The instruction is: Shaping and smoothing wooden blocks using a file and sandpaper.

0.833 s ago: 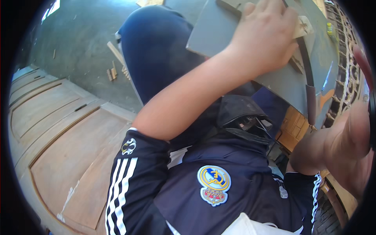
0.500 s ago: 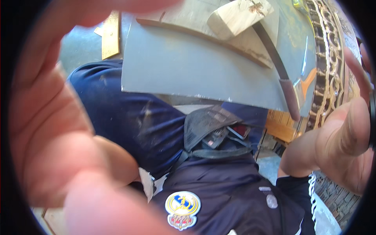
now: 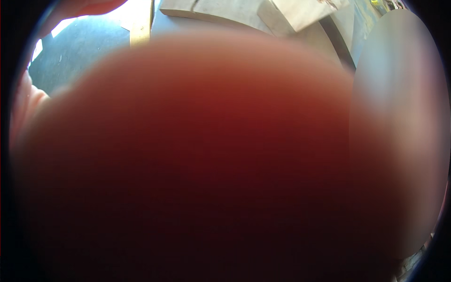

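Observation:
My left hand (image 3: 202, 117) is so close that one blurred, reddish digit, most likely its thumb, covers most of the view. Another part of a finger shows at the upper left rim. What the hand touches, if anything, is hidden. At the right rim a smooth, pale, blurred shape (image 3: 399, 117) bulges in; whether it belongs to my right hand I cannot make out. Beyond them, at the top, lies a pale wooden block (image 3: 307, 11) on a wooden board (image 3: 213, 15). A dark flat metal strip (image 3: 336, 40) runs out from beside the block.
A narrow yellow strip (image 3: 140, 33) hangs over or lies on the dark bluish floor (image 3: 70, 51) at the upper left. The blue-grey work surface shows only in slivers under the board. My lap and the lower area are hidden.
The left hand has moved across the lens and now hides the lap, pouch and most of the work surface. The right hand, earlier visible with fingers apart, can no longer be made out.

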A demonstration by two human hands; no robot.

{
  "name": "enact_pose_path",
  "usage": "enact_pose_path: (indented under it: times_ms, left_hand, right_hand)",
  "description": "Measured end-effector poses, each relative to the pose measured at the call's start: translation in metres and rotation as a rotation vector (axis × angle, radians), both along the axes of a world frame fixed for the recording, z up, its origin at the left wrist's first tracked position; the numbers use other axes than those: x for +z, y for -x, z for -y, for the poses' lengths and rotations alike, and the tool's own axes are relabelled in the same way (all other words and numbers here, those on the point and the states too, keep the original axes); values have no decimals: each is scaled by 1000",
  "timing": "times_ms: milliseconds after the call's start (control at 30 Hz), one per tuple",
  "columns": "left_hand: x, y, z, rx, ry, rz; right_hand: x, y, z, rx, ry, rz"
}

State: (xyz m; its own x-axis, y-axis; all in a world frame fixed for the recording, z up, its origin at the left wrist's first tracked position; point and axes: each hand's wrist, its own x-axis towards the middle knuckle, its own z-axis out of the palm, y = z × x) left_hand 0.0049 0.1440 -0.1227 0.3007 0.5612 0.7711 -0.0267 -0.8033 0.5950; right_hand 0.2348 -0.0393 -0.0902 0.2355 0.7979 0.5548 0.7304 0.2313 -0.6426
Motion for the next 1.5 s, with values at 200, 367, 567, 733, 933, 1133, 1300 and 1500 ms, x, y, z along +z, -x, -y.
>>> enact_pose_path:
  times_ms: [200, 367, 567, 733, 933, 1133, 1300, 1500]
  left_hand:
    - [13, 4, -8, 137, -178, -11]
    - [40, 33, -11, 206, -250, -138]
    - [64, 100, -29, 494, -399, -283]
    - [80, 224, 38, 736, -65, 26]
    - [48, 272, 72, 996, -165, 270]
    - [28, 316, 81, 1022, -199, 162]
    - [-23, 328, 59, 1308, -304, -93]
    - [-202, 232, 16, 839, 675, -716]
  right_hand:
    - [15, -7, 5, -36, -36, 65]
    - [31, 19, 19, -99, 24, 4]
    - [33, 38, -27, 33, 19, -35]
    - [10, 10, -16, 157, 139, 154]
    - [15, 20, -18, 219, 375, 622]
    - [22, 41, -15, 233, 428, 647]
    - [24, 43, -10, 255, 537, 720]
    - [22, 49, 0, 188, 507, 637]
